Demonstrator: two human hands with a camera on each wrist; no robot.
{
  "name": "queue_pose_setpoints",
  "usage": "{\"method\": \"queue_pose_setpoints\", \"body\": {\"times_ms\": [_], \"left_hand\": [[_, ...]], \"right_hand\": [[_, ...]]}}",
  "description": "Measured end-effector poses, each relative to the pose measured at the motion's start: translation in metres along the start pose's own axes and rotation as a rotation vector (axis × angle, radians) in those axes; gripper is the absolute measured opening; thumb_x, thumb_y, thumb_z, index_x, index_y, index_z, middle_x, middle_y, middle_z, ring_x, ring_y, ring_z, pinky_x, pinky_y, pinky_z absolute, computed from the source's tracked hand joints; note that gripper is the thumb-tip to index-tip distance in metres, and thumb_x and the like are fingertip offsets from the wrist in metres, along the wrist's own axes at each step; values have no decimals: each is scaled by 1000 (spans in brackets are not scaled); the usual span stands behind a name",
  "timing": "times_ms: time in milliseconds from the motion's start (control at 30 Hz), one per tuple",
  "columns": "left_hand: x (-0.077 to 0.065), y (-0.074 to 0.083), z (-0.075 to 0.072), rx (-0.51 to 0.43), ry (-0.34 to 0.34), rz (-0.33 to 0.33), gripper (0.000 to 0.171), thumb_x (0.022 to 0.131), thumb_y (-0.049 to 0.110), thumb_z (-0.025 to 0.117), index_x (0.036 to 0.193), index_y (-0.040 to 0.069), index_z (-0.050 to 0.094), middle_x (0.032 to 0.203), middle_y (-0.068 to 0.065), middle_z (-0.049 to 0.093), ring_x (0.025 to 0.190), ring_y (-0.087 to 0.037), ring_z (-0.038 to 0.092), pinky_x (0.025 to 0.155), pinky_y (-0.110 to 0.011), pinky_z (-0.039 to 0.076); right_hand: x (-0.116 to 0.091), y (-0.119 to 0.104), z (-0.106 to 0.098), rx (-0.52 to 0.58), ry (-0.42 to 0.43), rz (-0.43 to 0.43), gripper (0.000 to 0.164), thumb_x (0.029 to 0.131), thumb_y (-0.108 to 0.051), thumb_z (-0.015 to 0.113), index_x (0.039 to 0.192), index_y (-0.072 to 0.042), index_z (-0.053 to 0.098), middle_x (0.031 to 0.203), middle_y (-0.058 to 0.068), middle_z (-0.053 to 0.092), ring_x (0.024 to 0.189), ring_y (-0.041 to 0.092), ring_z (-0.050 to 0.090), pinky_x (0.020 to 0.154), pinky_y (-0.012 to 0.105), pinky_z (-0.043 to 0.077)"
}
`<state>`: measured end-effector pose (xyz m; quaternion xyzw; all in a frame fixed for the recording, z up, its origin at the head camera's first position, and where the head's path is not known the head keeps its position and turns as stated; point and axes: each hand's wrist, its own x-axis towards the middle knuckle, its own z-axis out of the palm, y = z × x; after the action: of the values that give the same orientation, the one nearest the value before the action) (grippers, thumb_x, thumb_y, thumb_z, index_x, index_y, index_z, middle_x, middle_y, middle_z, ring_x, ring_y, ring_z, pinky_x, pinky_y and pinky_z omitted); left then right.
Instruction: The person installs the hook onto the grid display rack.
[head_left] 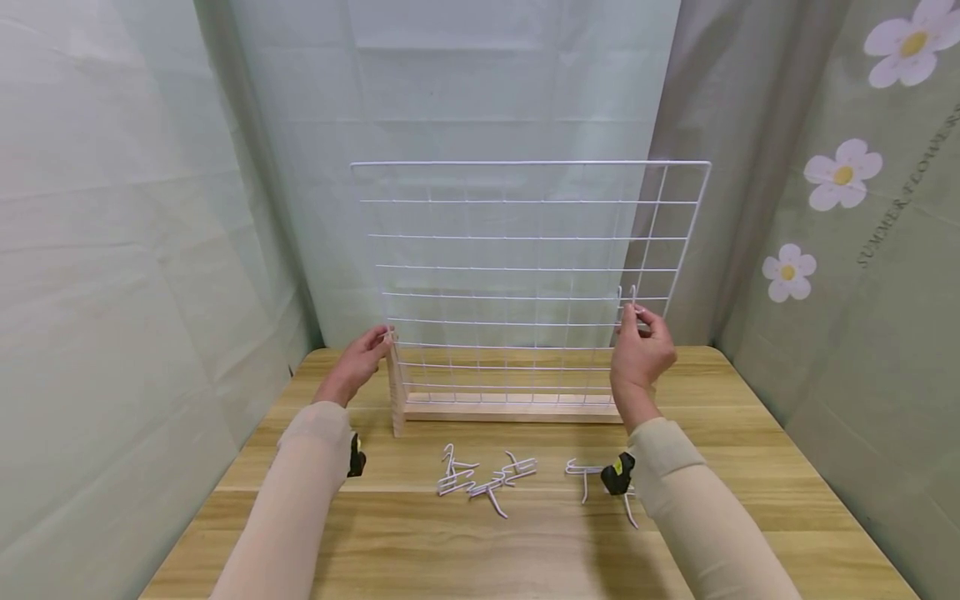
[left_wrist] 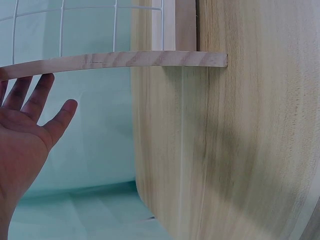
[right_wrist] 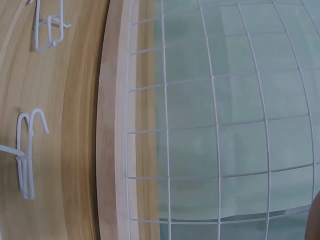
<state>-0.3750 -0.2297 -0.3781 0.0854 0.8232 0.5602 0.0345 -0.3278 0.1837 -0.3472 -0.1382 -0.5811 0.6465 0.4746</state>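
Note:
A white wire grid panel (head_left: 536,268) stands in a wooden base, with a wooden side post (head_left: 396,387) at its left. My left hand (head_left: 358,360) touches the upper end of that post. In the left wrist view, extended fingers (left_wrist: 37,97) meet the post's outer face, and the little finger is spread apart. At the grid's right part, my right hand (head_left: 642,354) pinches a white wire hook (head_left: 633,293) between thumb and fingers. The hook's bent tips overlap a horizontal wire there. Only a sliver of the right hand (right_wrist: 313,220) enters the right wrist view.
Several white wire hooks (head_left: 487,483) lie on the wooden table (head_left: 525,558) before the rack. More hooks (head_left: 585,471) lie to the right, partly behind the black right wrist camera (head_left: 618,473). Pale curtains (head_left: 112,250) surround the table, with flowers printed on the right one.

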Motion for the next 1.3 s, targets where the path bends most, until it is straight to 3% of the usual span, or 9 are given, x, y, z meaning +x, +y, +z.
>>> {"method": "queue_pose_setpoints", "body": {"times_ms": [167, 400, 833, 1300], "left_hand": [[0, 0, 0, -5, -2, 1, 55, 109, 27, 37, 157, 6, 22, 161, -21, 20, 144, -42, 25, 114, -60, 21], [-1, 0, 0, -4, 0, -11, 54, 109, 28, 37, 158, 8, 23, 162, -20, 20, 145, -41, 25, 115, -59, 21], [-1, 0, -1, 7, 2, -4, 54, 109, 29, 37, 158, 8, 23, 161, -20, 21, 145, -41, 25, 115, -59, 21], [0, 4, 1, -8, 7, -14, 52, 110, 26, 37, 157, 8, 25, 161, -20, 23, 143, -42, 28, 114, -60, 22]], "right_hand": [[-2, 4, 0, -7, -1, 8, 24, 91, -24, 74, 103, -3, 73, 86, 5, 70, 70, 22, 66, 57, 18, 51], [-6, 7, -1, -12, -41, 52, 24, 91, -25, 75, 103, -5, 73, 91, 5, 69, 73, 16, 66, 61, 19, 54], [-7, 18, -4, -32, 7, 24, 24, 87, -24, 78, 98, -3, 74, 90, -1, 65, 66, 6, 64, 62, 17, 53], [-7, 28, -14, -37, -48, 33, 24, 87, -20, 78, 103, -4, 72, 94, 0, 69, 69, 10, 63, 61, 17, 53]]}}
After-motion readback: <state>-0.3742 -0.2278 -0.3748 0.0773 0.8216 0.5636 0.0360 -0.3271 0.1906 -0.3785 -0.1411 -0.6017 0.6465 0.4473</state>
